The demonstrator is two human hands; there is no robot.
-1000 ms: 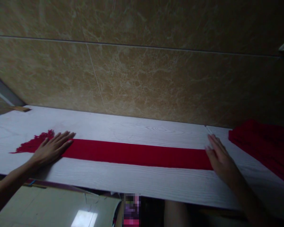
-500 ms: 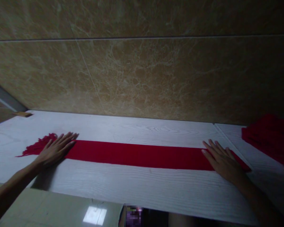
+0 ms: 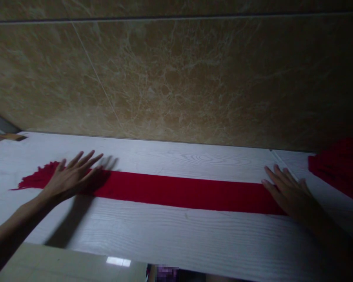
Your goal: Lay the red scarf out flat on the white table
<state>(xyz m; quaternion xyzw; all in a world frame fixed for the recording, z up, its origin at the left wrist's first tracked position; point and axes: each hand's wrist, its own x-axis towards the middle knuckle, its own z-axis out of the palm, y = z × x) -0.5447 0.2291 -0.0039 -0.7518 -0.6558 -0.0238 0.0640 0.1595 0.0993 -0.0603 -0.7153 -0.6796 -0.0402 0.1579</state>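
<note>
No legible text, label, brand, number or sign anywhere in view; long red knitted scarf plain, no tag showing; white wood-grain table top unmarked; brown marbled wall tiles bare of lettering.

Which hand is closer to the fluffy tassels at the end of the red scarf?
Left. The left hand is over the scarf right beside the tassels; the right hand rests on the opposite end, far away.
</note>
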